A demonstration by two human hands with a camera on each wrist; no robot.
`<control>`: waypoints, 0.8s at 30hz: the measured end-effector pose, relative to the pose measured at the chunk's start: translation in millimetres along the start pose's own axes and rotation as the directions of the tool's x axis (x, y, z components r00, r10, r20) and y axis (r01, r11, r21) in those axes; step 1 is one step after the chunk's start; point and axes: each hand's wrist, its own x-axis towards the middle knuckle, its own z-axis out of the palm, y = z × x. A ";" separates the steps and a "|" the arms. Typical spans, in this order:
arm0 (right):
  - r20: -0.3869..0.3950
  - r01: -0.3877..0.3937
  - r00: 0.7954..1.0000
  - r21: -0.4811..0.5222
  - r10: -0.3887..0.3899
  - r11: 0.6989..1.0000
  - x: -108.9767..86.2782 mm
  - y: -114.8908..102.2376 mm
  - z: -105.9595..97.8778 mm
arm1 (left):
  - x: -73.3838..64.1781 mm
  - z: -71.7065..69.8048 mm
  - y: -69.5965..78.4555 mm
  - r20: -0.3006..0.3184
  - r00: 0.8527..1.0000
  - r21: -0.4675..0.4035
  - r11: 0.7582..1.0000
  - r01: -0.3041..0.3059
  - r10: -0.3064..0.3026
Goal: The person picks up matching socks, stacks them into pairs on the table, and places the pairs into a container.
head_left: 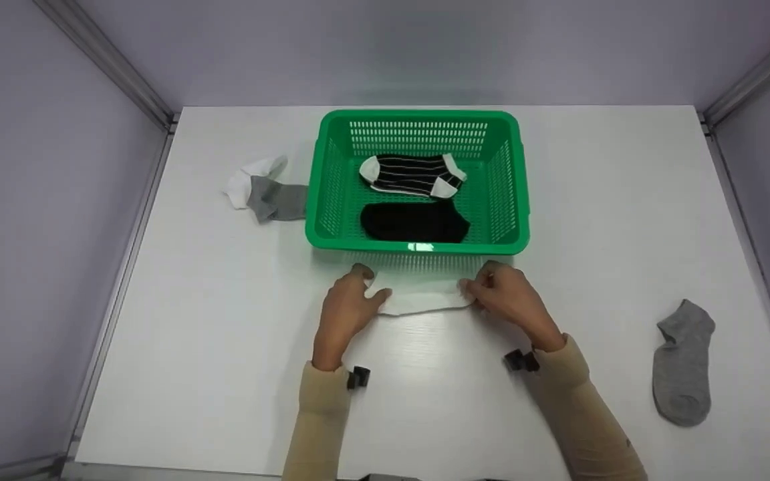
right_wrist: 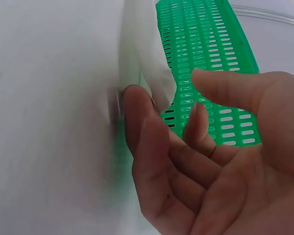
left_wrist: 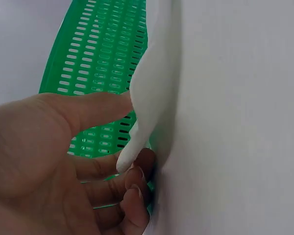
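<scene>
A white sock (head_left: 425,302) lies flat on the table just in front of the green basket (head_left: 418,248). My left hand (head_left: 348,308) holds the sock's left end; in the left wrist view its thumb (left_wrist: 105,108) presses the fabric and the other fingers curl under the edge. At the sock's right end, my right hand (head_left: 508,297) touches the fabric with loosely bent fingers (right_wrist: 139,115). Its thumb (right_wrist: 225,88) stands apart from the sock in the right wrist view. Inside the basket are a black striped sock (head_left: 408,175) with white ends and a plain black sock (head_left: 412,222).
Left of the basket, a grey sock (head_left: 285,202) lies against a crumpled white sock (head_left: 241,187). Another grey sock (head_left: 682,367) lies at the right side of the white table (head_left: 191,347). Pale walls (head_left: 425,53) enclose the back and both sides.
</scene>
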 end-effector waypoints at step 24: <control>0.013 0.195 0.981 -0.189 -0.196 0.963 -0.4 -0.8 4.4 | -7.7 19.2 21.2 -0.047 0.948 0.134 0.943 -0.306 0.314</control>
